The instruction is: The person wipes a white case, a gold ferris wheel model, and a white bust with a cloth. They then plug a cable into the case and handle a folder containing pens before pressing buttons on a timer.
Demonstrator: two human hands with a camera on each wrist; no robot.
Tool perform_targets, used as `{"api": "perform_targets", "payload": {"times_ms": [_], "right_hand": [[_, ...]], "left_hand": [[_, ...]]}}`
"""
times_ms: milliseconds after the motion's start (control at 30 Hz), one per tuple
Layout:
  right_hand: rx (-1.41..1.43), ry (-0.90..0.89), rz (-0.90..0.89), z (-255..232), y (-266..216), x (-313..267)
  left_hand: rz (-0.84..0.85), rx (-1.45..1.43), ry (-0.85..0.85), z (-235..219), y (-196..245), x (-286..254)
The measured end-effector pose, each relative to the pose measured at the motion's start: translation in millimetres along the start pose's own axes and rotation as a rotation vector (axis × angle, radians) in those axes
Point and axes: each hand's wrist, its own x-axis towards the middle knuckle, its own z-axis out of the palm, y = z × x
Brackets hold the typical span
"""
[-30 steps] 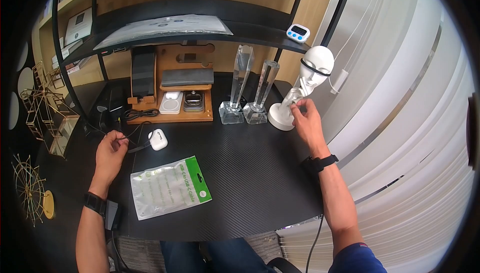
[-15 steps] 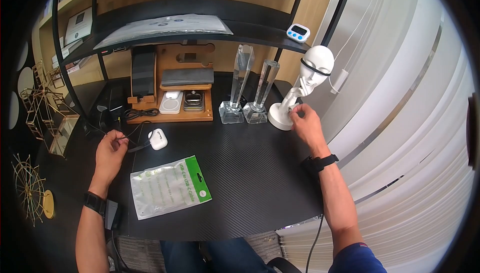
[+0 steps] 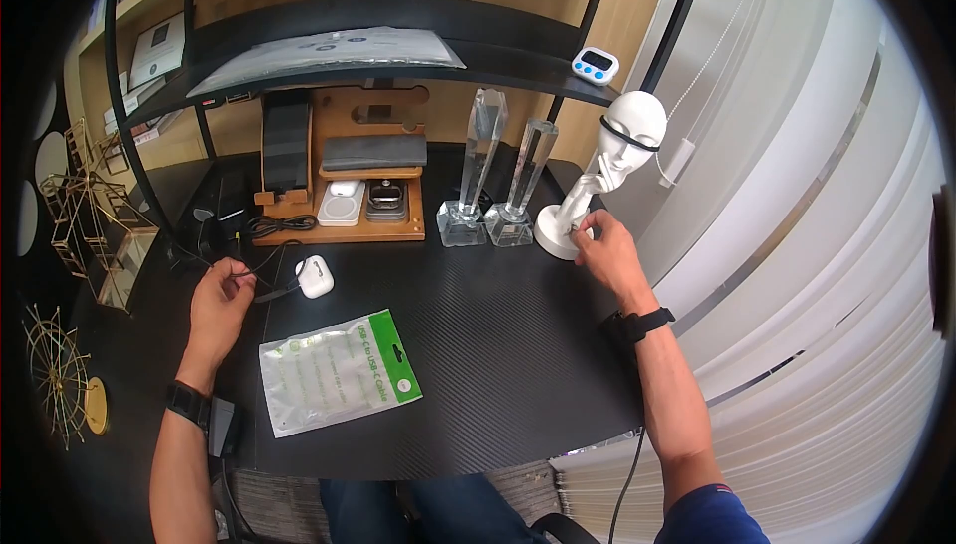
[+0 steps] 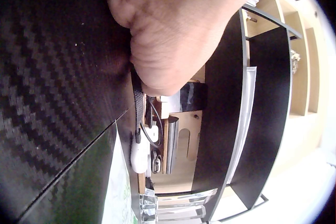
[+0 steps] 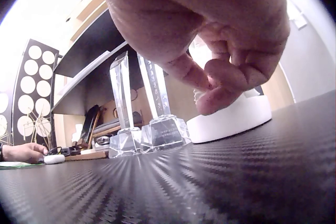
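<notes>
My left hand (image 3: 221,303) pinches a thin black cable (image 3: 267,261) between thumb and forefinger at the left of the desk. Beside it lies a white earbud case (image 3: 315,277) with a black woven strap (image 4: 138,103) running toward the hand. At the back right stands a white statue (image 3: 630,126), a head resting on a raised hand, with a black band across the face. My right hand (image 3: 609,253) is low at the statue's round base (image 5: 241,119), fingers curled and fingertips drawn together. Whether they grip the statue or some small thing, I cannot tell.
Two crystal trophies (image 3: 482,161) stand left of the statue. A wooden organizer (image 3: 339,233) sits at the back. In front lies a green-and-clear cable pouch (image 3: 334,375). The shelf (image 3: 508,66) overhead carries a white timer (image 3: 595,66). Gold wheel ornaments (image 3: 60,380) are at far left.
My right hand has slid down from the statue's forearm to its base, fingers still curled. The statue and my left hand stay in place.
</notes>
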Motion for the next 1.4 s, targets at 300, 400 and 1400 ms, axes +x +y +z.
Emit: {"api": "perform_targets", "payload": {"times_ms": [300,400,1400], "right_hand": [[0.104,0.136,-0.044,1.7,-6.6,-2.2],[0.005,-0.008,-0.02,1.0,0.4,-0.1],[0.067,0.239,-0.086,2.1,-3.3,-0.4]], "left_hand": [[-0.01,-0.013,0.008,0.3,3.7,-1.2],[-0.008,-0.028,0.004,0.9,0.3,-0.4],[0.019,-0.014,-0.001,0.7,-6.2,2.1]]}}
